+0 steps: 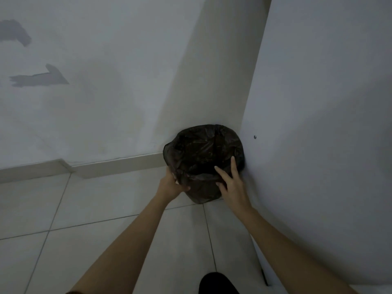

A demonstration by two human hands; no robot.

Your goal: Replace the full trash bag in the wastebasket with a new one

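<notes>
On the left, the tiled floor [101, 211] runs back to a pale skirting [118, 164] under the patched wall. The left hand [172, 184] reaches forward to the near-left edge of the wastebasket [203, 195], with its fingers curled over the rim and gripping there. The light is dim, so it may be pinching only the bag's film rather than film and rim together.

The wastebasket stands upright on the floor, pushed into the corner where the left and right walls meet. Its mouth opens upward toward the camera. A dark trash bag [199, 149] lines it, with the cuff folded over the rim and hanging down the outside.

To the right, the right hand [232, 185] is open, with its fingers straight and spread. It lies on the cuff at the near-right edge, and its two longest fingers point over the mouth toward the far corner.

Both hands sit on the near side of the rim, with the bag directly ahead of and below them. The far edge against the corner is the part neither hand reaches. I judge the coming move turns on the basket's upright axis, since the cuff has to travel up or down along it and the left hand already has a purchase.
</notes>
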